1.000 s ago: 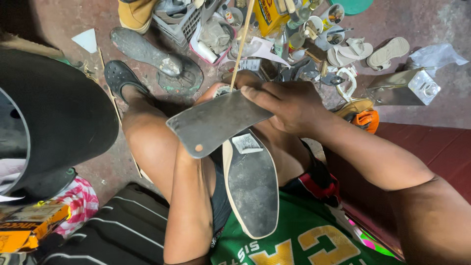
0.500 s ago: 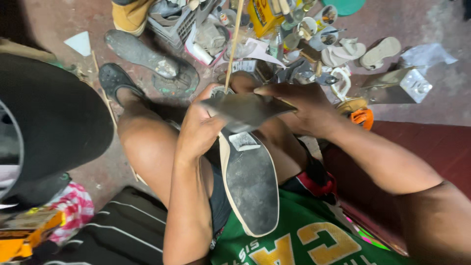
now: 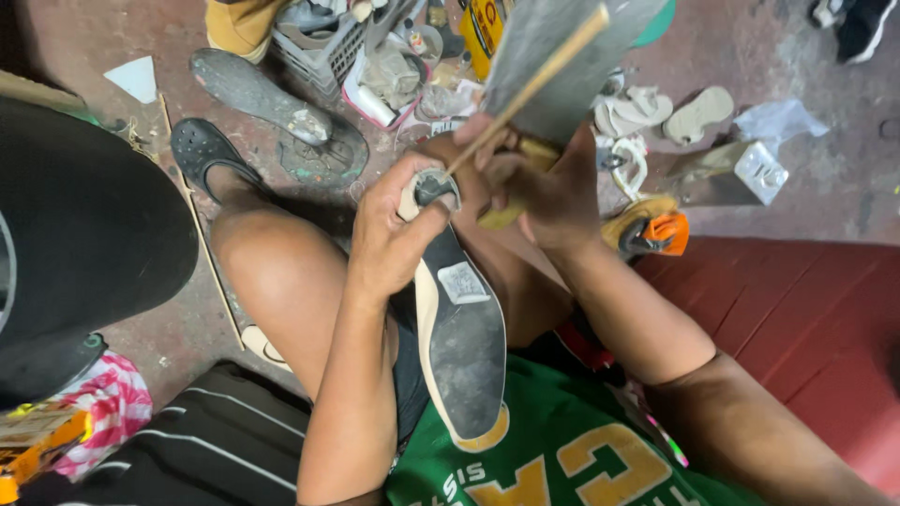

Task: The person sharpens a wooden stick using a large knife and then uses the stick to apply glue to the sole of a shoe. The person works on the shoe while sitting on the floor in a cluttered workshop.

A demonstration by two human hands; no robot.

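Note:
A beige shoe (image 3: 459, 342) lies sole up along my lap, toe toward my green shirt and heel pointing away. My left hand (image 3: 394, 234) grips the shoe at its heel end, thumb pressed by the small dark heel tip (image 3: 433, 187). My right hand (image 3: 544, 187) is closed around a wide grey metal blade (image 3: 553, 56) raised above the heel. A thin wooden stick (image 3: 525, 89) runs from the heel up across the blade; which hand holds it is unclear.
The concrete floor ahead holds a grey loose sole (image 3: 258, 94), a black clog on my foot (image 3: 211, 155), a crate of scraps (image 3: 328, 47), small sandals (image 3: 698, 112), an orange tool (image 3: 656, 230) and a metal box (image 3: 736, 173). A red surface (image 3: 806, 319) lies right, a large black object (image 3: 75, 234) left.
The blade has swung up from lying flat over the shoe to standing raised above the heel. My left hand has shifted onto the heel end.

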